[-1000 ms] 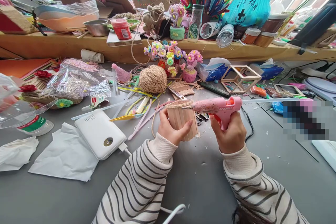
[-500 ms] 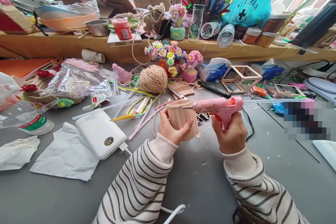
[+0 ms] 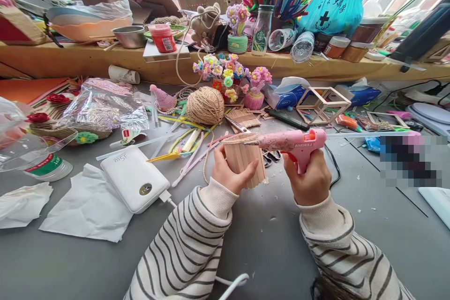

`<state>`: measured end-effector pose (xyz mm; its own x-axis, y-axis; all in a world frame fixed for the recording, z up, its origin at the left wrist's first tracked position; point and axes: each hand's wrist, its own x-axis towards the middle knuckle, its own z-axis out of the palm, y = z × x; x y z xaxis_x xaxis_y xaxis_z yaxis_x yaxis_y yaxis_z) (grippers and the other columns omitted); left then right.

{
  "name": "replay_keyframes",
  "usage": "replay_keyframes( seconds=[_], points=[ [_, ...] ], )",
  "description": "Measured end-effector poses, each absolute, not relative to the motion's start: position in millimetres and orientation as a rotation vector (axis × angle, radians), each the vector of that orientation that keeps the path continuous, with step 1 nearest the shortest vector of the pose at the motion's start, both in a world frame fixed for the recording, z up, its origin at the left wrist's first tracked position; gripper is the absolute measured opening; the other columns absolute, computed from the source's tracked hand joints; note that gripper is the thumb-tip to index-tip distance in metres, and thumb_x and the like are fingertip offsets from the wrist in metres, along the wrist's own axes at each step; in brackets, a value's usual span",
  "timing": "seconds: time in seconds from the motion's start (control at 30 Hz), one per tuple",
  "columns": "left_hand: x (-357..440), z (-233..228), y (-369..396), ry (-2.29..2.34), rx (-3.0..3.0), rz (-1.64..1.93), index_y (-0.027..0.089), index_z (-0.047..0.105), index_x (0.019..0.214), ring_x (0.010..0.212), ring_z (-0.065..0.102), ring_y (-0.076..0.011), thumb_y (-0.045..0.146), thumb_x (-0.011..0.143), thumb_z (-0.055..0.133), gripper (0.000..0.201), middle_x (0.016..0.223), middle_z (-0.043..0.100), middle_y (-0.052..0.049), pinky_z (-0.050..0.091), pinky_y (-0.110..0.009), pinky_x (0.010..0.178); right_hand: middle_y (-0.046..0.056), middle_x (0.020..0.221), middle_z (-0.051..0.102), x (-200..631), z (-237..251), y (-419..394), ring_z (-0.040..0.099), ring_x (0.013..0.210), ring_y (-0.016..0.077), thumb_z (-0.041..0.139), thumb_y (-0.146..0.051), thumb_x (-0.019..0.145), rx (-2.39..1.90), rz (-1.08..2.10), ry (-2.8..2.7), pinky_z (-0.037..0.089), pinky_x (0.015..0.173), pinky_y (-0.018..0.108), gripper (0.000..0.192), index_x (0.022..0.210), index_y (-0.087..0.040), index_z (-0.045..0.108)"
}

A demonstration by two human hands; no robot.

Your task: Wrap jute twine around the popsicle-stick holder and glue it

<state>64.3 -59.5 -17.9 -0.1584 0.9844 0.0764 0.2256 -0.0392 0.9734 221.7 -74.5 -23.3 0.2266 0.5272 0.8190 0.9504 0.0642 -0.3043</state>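
Note:
My left hand [image 3: 230, 173] grips a small cup made of wooden craft sticks [image 3: 246, 161], held upright above the grey table [image 3: 267, 239]. A band of jute twine runs round the cup's rim. My right hand [image 3: 311, 180] holds a pink hot glue gun [image 3: 293, 143] by its handle. The gun points left, and its nozzle touches the twine at the cup's rim. A strand of twine leads from the cup back toward a ball of jute twine [image 3: 205, 106] lying behind it.
A white power bank [image 3: 134, 179] and tissue sheets [image 3: 87, 208] lie at the left. Scissors [image 3: 242, 129], loose craft sticks, straws and pipe-cleaner flower pots [image 3: 255, 89] crowd the middle. A wooden stick cube [image 3: 322, 105] stands at the right. A cluttered wooden shelf [image 3: 87, 58] runs along the back.
The glue gun has shifted slightly to the right along the cup's rim. Both hands otherwise stay in place.

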Motion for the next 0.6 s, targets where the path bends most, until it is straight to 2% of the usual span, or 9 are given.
replay_keyframes(
  seconds=[0.37, 0.6],
  points=[
    [64.2, -19.4, -59.1, 1.47, 1.312, 1.268, 0.017, 0.038, 0.108, 0.094, 0.058, -0.0275, 0.046, 0.051, 0.073, 0.073, 0.109, 0.054, -0.013, 0.048, -0.046, 0.081, -0.003, 0.054, 0.048, 223.0, -23.3, -73.9, 0.045, 0.04, 0.0118, 0.046, -0.053, 0.08, -1.608, -0.592, -1.421, 0.035, 0.039, 0.023, 0.046, 0.1, -0.012, 0.053],
    [64.4, -21.0, -59.1, 1.465, 1.318, 1.297, 0.017, 0.038, 0.107, 0.098, 0.058, -0.0278, 0.046, 0.051, 0.073, 0.072, 0.11, 0.053, -0.013, 0.047, -0.046, 0.085, 0.003, 0.063, 0.056, 224.4, -24.7, -73.4, 0.048, 0.045, 0.0134, 0.048, -0.052, 0.08, -1.596, -0.581, -1.439, 0.038, 0.042, 0.024, 0.052, 0.109, -0.009, 0.052]
  ],
)
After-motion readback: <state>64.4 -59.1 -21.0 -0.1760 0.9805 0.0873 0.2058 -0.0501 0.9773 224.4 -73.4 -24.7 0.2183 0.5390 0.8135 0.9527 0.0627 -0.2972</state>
